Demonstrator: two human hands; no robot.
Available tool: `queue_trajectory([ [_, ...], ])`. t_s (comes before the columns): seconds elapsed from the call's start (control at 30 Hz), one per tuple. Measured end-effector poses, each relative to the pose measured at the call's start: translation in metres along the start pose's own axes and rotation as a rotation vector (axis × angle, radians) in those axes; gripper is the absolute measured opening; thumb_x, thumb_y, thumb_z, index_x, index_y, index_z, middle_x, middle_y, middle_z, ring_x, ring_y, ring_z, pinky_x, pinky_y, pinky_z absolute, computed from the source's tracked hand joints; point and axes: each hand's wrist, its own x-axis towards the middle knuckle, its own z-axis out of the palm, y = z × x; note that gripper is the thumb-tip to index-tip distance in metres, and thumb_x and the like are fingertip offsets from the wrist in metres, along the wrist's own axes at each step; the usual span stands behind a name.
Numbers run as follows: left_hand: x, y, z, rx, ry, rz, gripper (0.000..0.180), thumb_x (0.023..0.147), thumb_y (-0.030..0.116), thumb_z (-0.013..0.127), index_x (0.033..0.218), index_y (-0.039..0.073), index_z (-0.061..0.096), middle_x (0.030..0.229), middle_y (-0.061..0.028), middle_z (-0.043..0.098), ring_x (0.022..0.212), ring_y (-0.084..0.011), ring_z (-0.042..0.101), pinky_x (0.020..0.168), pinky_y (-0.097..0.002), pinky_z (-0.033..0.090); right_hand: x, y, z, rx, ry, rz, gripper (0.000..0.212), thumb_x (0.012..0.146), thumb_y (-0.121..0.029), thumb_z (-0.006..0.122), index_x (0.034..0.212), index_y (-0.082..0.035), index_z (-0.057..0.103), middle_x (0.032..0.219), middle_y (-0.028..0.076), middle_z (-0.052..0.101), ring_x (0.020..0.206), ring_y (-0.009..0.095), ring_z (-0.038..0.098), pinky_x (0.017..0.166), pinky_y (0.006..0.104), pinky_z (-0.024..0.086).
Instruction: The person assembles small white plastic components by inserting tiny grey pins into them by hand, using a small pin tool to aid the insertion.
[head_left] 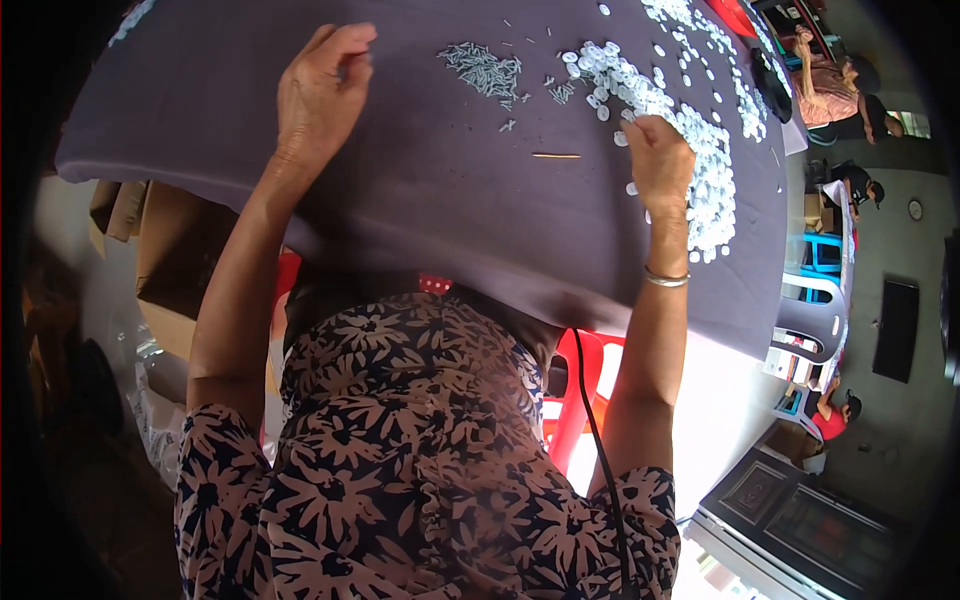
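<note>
My left hand (325, 95) hovers above the left part of the dark tablecloth, its fingers bent and the thumb apart from them. Nothing shows between them. My right hand (660, 165) is at the left edge of a large spread of small white round plastic pieces (712, 180). Its fingers are pinched together, and what they hold, if anything, is hidden. Between the hands, toward the far side, lies a pile of small grey screws (483, 72), with a smaller cluster of screws (561, 93) beside it. A thin yellowish stick (556, 155) lies nearer me.
The purple-grey tablecloth (430, 190) hangs over the table's near edge. A red object (733, 15) sits at the far right. Cardboard boxes (185, 250) stand below on the left, and a red chair (575, 400) is under me. A black cable (597, 440) runs down my front. Other people sit beyond on the right.
</note>
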Motion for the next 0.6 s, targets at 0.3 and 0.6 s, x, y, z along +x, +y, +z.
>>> queue_trajectory([
  [0.3, -0.028, 0.047, 0.019, -0.392, -0.184, -0.031, 0.021, 0.082, 0.003, 0.064, 0.103, 0.005, 0.062, 0.081, -0.0058, 0.064, 0.063, -0.0111, 0.058, 0.057, -0.0228, 0.048, 0.004, -0.001, 0.000, -0.004, -0.233, 0.013, 0.017, 0.076, -0.017, 0.071, 0.078, -0.002, 0.063, 0.064, 0.003, 0.061, 0.057, 0.011, 0.055, 0.056, 0.0255, 0.046],
  [0.6, -0.033, 0.041, 0.025, -0.443, -0.240, -0.064, 0.020, 0.082, 0.003, 0.064, 0.102, 0.004, 0.062, 0.081, -0.0061, 0.065, 0.063, -0.0116, 0.058, 0.058, -0.0238, 0.048, 0.016, 0.002, -0.008, 0.477, -0.373, 0.141, 0.007, 0.079, -0.008, 0.066, 0.078, -0.001, 0.064, 0.067, -0.004, 0.055, 0.062, 0.005, 0.047, 0.057, 0.0205, 0.038],
])
